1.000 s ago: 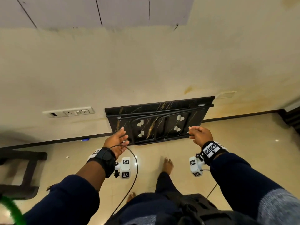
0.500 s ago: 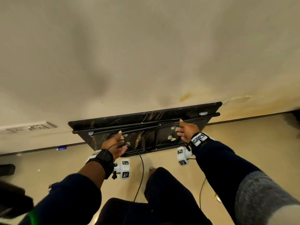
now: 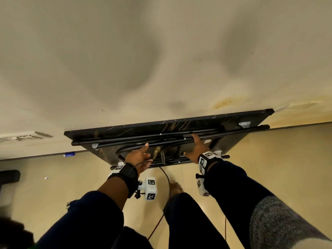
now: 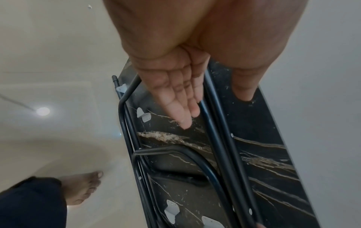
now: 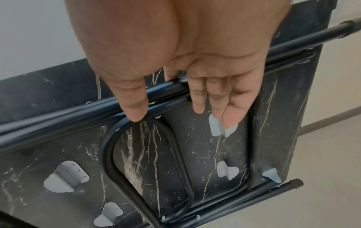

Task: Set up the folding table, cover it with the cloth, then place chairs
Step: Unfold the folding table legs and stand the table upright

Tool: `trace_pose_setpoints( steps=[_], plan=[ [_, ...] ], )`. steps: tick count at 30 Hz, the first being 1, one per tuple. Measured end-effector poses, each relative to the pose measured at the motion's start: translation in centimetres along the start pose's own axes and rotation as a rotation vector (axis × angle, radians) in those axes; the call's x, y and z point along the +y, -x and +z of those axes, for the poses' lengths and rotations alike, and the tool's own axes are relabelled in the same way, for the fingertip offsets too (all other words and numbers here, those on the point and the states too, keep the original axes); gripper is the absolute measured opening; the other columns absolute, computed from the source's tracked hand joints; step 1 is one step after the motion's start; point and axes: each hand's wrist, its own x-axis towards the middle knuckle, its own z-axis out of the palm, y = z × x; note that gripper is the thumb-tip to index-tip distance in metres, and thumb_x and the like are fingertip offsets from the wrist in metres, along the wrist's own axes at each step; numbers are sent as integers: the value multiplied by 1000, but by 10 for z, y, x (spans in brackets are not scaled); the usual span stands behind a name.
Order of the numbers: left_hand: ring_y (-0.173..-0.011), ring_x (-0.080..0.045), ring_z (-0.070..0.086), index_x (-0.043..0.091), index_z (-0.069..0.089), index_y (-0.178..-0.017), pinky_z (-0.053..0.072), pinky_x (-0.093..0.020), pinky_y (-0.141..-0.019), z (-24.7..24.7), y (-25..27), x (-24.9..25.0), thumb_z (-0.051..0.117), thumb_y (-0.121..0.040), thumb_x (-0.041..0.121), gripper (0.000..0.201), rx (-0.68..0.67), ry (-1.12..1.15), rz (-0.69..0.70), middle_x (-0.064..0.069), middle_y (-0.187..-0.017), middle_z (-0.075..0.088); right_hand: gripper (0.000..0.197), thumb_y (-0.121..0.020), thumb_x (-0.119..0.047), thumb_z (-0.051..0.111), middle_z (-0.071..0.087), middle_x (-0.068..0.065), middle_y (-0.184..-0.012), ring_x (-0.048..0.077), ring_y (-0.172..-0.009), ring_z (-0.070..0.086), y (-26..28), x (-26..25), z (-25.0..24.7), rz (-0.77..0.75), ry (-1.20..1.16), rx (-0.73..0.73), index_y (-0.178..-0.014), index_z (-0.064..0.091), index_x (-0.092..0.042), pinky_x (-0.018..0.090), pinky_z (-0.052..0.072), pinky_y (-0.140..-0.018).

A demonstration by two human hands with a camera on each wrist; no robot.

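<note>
The folded table (image 3: 233, 121) leans on its long edge against the cream wall, its black marble-patterned underside facing me. Black tube legs (image 3: 125, 141) lie folded flat on it. My left hand (image 3: 142, 155) reaches to the left-middle of the underside with straight fingers, holding nothing. In the left wrist view the left hand (image 4: 181, 95) hovers over the table (image 4: 263, 162), beside the long tubes. My right hand (image 3: 196, 146) is spread at the leg tubes right of centre. In the right wrist view the right hand (image 5: 195, 92) has its thumb tip on a curved tube (image 5: 109, 138).
A wall socket strip (image 3: 25, 137) sits low on the wall at left, with a small blue object (image 3: 69, 154) at the skirting. Dark furniture (image 3: 9, 176) stands at the far left. A cable (image 3: 167, 177) hangs by my bare foot (image 3: 177, 187) on the beige floor.
I have come closer to the table. Both hands moved forward from in front of it onto its folded legs, and the right hand's fingers have straightened.
</note>
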Motion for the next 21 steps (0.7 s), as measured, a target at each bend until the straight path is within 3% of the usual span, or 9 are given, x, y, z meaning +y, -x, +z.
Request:
trace_pose_setpoints(
  steps=[2,4,6,8,11,14,16,19,21],
  plan=[
    [-104,-30,69,11,62,-124,59,-37,-75,0,-7,-1,81,-80,49,61,24,75,-12,-14,-121,68,97,-85,-43,76,70,6,-109,24,-89,66,8,2,-6,13,-13,-18,-156,11,-38,32,52,-83],
    [-115,-35,63,14,57,-128,57,-45,-87,2,-13,-1,85,-75,50,69,36,165,-31,-15,-129,62,86,-89,-44,72,67,8,-116,26,-93,63,14,5,-8,30,-18,-25,-155,18,-33,30,45,-81],
    [-125,-40,55,14,52,-137,49,-51,-103,4,-18,0,80,-78,54,77,31,211,-50,-18,-133,55,84,-89,-49,71,65,7,-114,27,-94,63,21,5,-3,42,-34,-7,-154,21,-31,32,47,-83],
    [-127,-41,53,16,47,-146,46,-50,-107,7,-25,2,75,-79,60,85,-9,255,-61,-19,-143,51,87,-88,-48,73,67,6,-114,30,-103,67,20,8,6,30,-83,36,-155,22,-29,36,53,-93],
    [-115,-35,61,18,52,-143,54,-43,-96,9,-35,8,74,-79,63,81,6,316,-52,-16,-140,55,92,-90,-45,72,67,10,-126,33,-114,65,20,9,9,11,-162,77,-160,15,-28,39,51,-99],
    [-101,-32,70,19,56,-136,62,-35,-70,6,-55,11,69,-82,64,71,87,301,-73,-16,-129,63,102,-91,-42,73,57,17,-140,38,-121,61,14,8,13,43,-381,128,-161,0,-33,43,50,-99],
    [-92,-27,72,16,55,-136,60,-29,-56,1,-65,10,61,-94,53,56,117,290,-86,-16,-122,68,114,-82,-48,80,45,17,-153,39,-133,52,9,-2,8,91,-632,168,-159,-3,-41,49,45,-107],
    [-93,-24,71,12,55,-135,57,-28,-51,1,-70,10,56,-102,37,42,143,252,-91,-16,-122,69,133,-54,-69,88,24,13,-165,42,-140,42,0,-30,-13,300,-1120,253,-154,2,-53,60,46,-106],
    [-100,-25,72,8,55,-134,56,-28,-48,2,-71,10,56,-102,36,42,152,222,-103,-17,-124,68,128,-62,-66,86,11,7,-169,47,-142,37,-10,-46,-28,426,-1271,283,-155,-3,-53,64,48,-101]
  ],
)
